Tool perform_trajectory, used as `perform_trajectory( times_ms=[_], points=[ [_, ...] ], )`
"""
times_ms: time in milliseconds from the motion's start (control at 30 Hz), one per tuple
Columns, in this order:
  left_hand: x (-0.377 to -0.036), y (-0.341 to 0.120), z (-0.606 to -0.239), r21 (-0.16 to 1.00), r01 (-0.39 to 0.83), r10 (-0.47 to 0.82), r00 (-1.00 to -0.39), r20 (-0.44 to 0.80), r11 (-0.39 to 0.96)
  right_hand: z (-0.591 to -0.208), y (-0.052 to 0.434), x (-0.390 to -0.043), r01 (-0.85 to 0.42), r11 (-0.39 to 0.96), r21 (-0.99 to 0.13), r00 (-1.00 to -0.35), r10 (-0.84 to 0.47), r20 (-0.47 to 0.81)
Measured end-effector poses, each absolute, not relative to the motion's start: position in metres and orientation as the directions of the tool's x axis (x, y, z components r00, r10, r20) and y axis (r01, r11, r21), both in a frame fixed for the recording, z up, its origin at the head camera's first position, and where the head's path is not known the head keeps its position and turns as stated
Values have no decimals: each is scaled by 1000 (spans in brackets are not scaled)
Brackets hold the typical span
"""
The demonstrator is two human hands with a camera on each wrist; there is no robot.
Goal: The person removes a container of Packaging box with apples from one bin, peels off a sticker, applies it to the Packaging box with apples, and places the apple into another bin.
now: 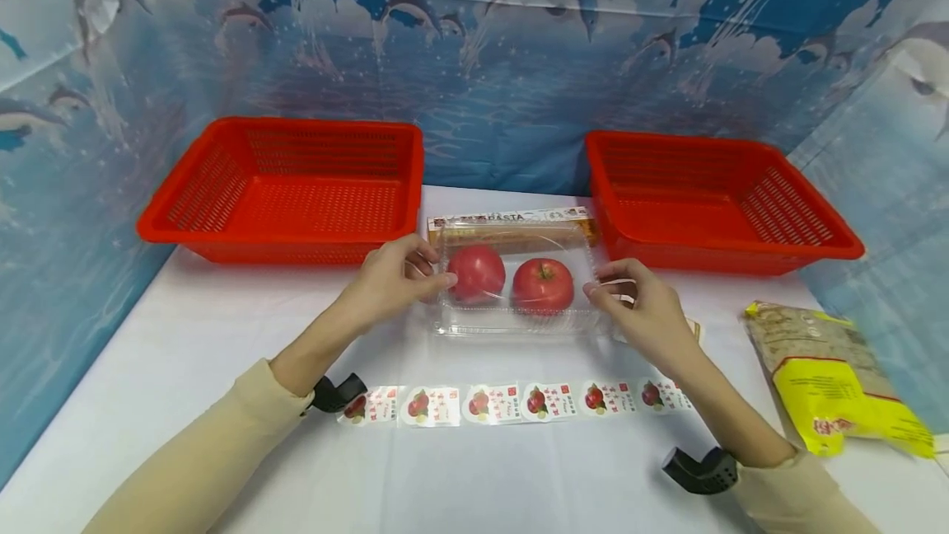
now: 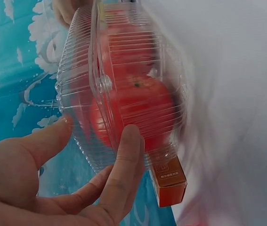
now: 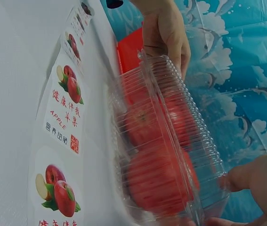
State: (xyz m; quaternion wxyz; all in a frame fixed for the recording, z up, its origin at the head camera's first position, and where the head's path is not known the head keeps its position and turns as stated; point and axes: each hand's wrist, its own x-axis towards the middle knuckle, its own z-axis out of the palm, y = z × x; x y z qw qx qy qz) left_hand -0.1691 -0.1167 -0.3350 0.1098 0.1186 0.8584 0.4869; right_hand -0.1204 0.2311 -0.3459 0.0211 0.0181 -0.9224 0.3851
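Note:
A clear plastic clamshell box holds two round red fruits, one on the left and one with a green stem on the right. Its lid lies over them. My left hand grips the box's left end, thumb on the lid side and fingers against the lower end wall. At the opposite end, my right hand holds the edge with thumb and fingers; part of that hand is cut off in the right wrist view. Whether the box touches the table cannot be told.
Behind the box lies a long pasta carton. Red baskets stand at back left and back right. In front runs a strip of apple stickers. A yellow-ended bag lies on the right. Patterned cloth hangs behind.

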Motion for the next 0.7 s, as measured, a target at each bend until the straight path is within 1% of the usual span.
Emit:
perform_trajectory(
  times_ms=[133,300,400,500,600,700],
  points=[
    [-170,-123,-335,859,92,299,-951,-73,503,-348,224,-120,-57,702,-710,-998,-22,58],
    [-166,-131,-339,879,67,305,-948,-91,473,-346,221,-119,-64,739,-671,-998,-31,62],
    [-163,-143,-341,896,54,316,-944,-98,441,-344,221,-117,-79,748,-659,-997,-42,72],
    [-158,-160,-341,897,66,322,-943,-88,437,-341,222,-116,-93,738,-668,-995,-49,85],
    [-152,-177,-342,886,87,329,-941,-76,455,-333,225,-113,-113,746,-657,-992,-49,115],
    [-145,-190,-347,870,114,341,-938,-65,479,-321,226,-108,-144,772,-620,-983,-38,180]
  ],
)
